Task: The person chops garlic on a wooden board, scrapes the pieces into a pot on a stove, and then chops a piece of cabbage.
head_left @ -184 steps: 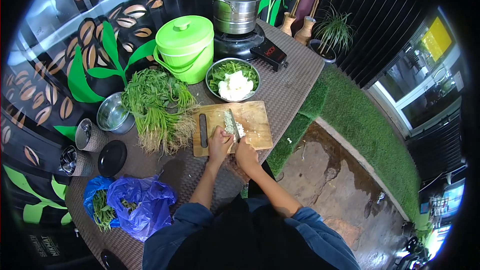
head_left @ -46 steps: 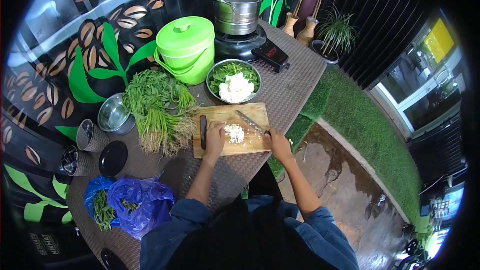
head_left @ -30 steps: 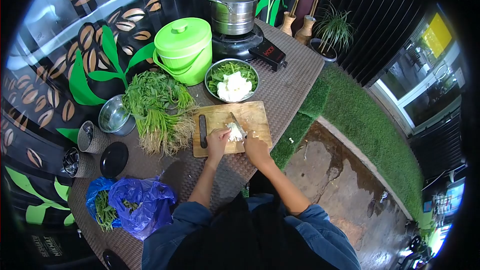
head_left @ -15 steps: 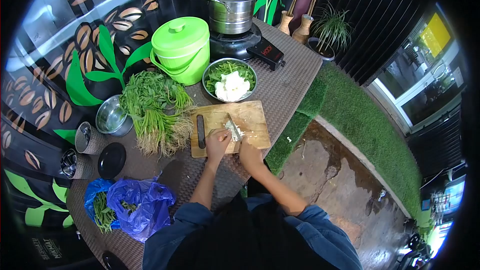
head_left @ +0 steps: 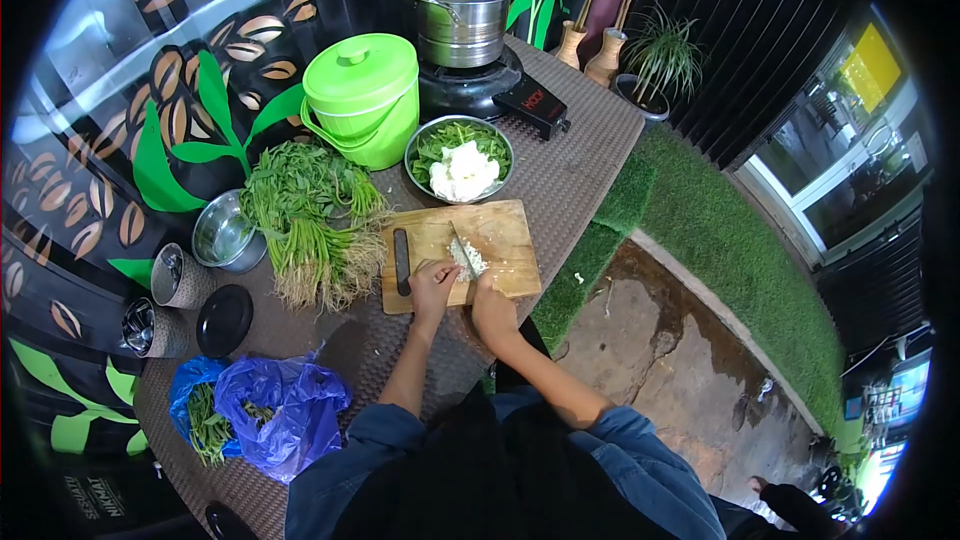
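Note:
A wooden cutting board (head_left: 510,223) lies at the table's right edge with a small pile of chopped white pieces (head_left: 468,258) on it. My right hand (head_left: 494,312) is closed round the handle of a knife (head_left: 462,248), whose blade slants up and left over the pieces. Beside the pile, on the left, my left hand (head_left: 433,287) has its fingers drawn together; what they pinch, if anything, is too small to make out. Behind the board stands a metal bowl (head_left: 410,162) holding green leaves and a white mass (head_left: 464,172).
Rooted greens (head_left: 315,230) lie left of the board. Behind are a green lidded bucket (head_left: 365,105) and a pot (head_left: 462,30) on a stove (head_left: 470,90). Blue bags (head_left: 285,420), a metal bowl (head_left: 228,232) and a black lid (head_left: 224,320) sit left. A person's dark sleeve (head_left: 800,512) shows lower right.
My right hand and the knife have shifted slightly left, and the blade stands a little steeper across the pile. A person's arm has come into view at the lower right.

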Motion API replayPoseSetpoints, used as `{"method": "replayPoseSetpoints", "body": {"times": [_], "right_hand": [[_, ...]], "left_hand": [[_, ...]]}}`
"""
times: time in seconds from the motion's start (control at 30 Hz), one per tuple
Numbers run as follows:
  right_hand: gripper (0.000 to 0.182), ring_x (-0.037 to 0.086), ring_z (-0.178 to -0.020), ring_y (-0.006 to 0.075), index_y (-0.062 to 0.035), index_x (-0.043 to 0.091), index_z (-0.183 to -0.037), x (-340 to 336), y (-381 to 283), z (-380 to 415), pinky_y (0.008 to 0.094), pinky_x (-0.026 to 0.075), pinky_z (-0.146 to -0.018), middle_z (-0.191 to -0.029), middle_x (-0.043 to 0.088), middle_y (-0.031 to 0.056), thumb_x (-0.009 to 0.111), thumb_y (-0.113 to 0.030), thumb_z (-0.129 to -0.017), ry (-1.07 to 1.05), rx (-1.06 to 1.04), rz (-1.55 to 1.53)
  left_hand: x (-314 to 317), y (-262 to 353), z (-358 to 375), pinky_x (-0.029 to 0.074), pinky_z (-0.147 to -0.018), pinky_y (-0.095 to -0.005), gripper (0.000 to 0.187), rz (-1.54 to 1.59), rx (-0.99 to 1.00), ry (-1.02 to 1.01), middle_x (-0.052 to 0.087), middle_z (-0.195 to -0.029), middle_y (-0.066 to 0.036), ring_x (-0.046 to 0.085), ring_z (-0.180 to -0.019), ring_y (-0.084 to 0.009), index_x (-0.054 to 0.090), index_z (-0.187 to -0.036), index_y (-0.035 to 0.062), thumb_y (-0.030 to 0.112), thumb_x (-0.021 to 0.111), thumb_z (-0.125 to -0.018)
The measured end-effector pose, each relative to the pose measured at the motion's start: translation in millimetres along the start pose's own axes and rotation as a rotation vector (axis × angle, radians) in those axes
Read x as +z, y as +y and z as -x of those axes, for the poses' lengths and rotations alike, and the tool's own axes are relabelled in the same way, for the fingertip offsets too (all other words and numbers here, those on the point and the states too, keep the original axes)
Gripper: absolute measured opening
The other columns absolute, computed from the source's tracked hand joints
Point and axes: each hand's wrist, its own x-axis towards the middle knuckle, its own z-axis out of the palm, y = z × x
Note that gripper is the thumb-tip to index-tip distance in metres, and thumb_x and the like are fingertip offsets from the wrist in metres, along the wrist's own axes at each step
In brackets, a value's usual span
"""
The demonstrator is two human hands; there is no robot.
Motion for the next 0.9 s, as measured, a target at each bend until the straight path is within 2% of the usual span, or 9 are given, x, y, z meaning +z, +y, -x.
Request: {"method": "replayPoseSetpoints", "body": {"times": [0.07, 0.17, 0.27, 0.37, 0.5, 0.67, 0.77, 0.83, 0.9], "right_hand": [[0.023, 0.067, -0.072, 0.0400, 0.0038, 0.046, -0.102, 7, 0, 1, 0.0470, 0.055, -0.064, -0.080, 0.066, 0.0268, 0.046, -0.016, -0.090, 0.042, -0.016, 0.042], [0.021, 0.068, -0.072, 0.0373, 0.0031, 0.046, -0.100, -15, 6, -17, 0.0443, 0.056, -0.061, -0.077, 0.066, 0.0256, 0.045, -0.015, -0.091, -0.025, -0.055, -0.028], [0.020, 0.069, -0.070, 0.0357, 0.0028, 0.047, -0.099, -37, 8, -19, 0.0433, 0.056, -0.059, -0.075, 0.066, 0.0244, 0.045, -0.015, -0.091, -0.039, -0.141, 0.047], [0.018, 0.068, -0.067, 0.0357, 0.0021, 0.046, -0.097, -18, 4, -6, 0.0438, 0.056, -0.058, -0.074, 0.066, 0.0241, 0.045, -0.015, -0.091, 0.003, -0.076, 0.060], [0.013, 0.068, -0.066, 0.0362, 0.0006, 0.044, -0.095, 5, 4, -7, 0.0425, 0.056, -0.057, -0.072, 0.066, 0.0232, 0.044, -0.012, -0.091, 0.127, -0.122, 0.085], [0.019, 0.068, -0.068, 0.0368, 0.0018, 0.045, -0.097, -27, 5, -17, 0.0426, 0.056, -0.057, -0.073, 0.066, 0.0238, 0.045, -0.016, -0.092, 0.027, -0.185, 0.038], [0.023, 0.069, -0.069, 0.0356, 0.0023, 0.045, -0.099, -15, -3, -8, 0.0426, 0.056, -0.057, -0.075, 0.066, 0.0230, 0.046, -0.019, -0.092, -0.015, -0.083, 0.030], [0.025, 0.069, -0.070, 0.0337, 0.0023, 0.044, -0.100, 8, -6, 0, 0.0422, 0.056, -0.056, -0.075, 0.067, 0.0220, 0.047, -0.021, -0.092, 0.046, 0.003, 0.088], [0.025, 0.069, -0.069, 0.0330, 0.0024, 0.044, -0.101, 9, -6, -4, 0.0418, 0.056, -0.056, -0.074, 0.067, 0.0215, 0.047, -0.021, -0.092, 0.069, -0.040, 0.122]], "left_hand": [[-1, -3, -1, 0.048, -0.065, -0.0271, 0.013, -0.053, 0.179, -0.007, 0.070, -0.085, -0.009, 0.063, -0.075, -0.0178, 0.073, -0.085, 0.0008, 0.004, 0.077, -0.072], [-2, 2, 0, 0.049, -0.066, -0.0279, 0.012, -0.060, 0.265, -0.005, 0.070, -0.088, -0.010, 0.064, -0.079, -0.0195, 0.073, -0.085, 0.0015, 0.003, 0.075, -0.073], [-2, -2, 0, 0.050, -0.067, -0.0289, 0.012, -0.081, 0.284, -0.010, 0.070, -0.090, -0.010, 0.064, -0.082, -0.0207, 0.073, -0.085, 0.0018, 0.003, 0.074, -0.073], [1, -9, -1, 0.050, -0.068, -0.0297, 0.012, -0.113, 0.300, 0.007, 0.069, -0.090, -0.010, 0.064, -0.082, -0.0214, 0.073, -0.084, 0.0018, 0.004, 0.075, -0.073], [-1, 3, 0, 0.050, -0.072, -0.0335, 0.012, -0.065, 0.238, -0.013, 0.067, -0.087, -0.009, 0.062, -0.083, -0.0250, 0.071, -0.081, 0.0006, 0.004, 0.074, -0.071], [-1, -2, 0, 0.049, -0.067, -0.0300, 0.010, -0.094, 0.307, -0.012, 0.068, -0.087, -0.008, 0.063, -0.081, -0.0214, 0.073, -0.083, 0.0022, 0.004, 0.074, -0.073], [0, -3, 0, 0.048, -0.067, -0.0298, 0.011, -0.099, 0.288, -0.008, 0.067, -0.087, -0.009, 0.062, -0.082, -0.0213, 0.073, -0.083, 0.0019, 0.004, 0.074, -0.073], [2, -4, 0, 0.049, -0.068, -0.0299, 0.011, -0.103, 0.296, -0.007, 0.067, -0.088, -0.009, 0.062, -0.082, -0.0214, 0.072, -0.083, 0.0016, 0.004, 0.074, -0.073], [1, -3, 0, 0.049, -0.068, -0.0300, 0.011, -0.114, 0.302, -0.005, 0.067, -0.088, -0.009, 0.062, -0.082, -0.0215, 0.072, -0.083, 0.0013, 0.004, 0.074, -0.073]]}}
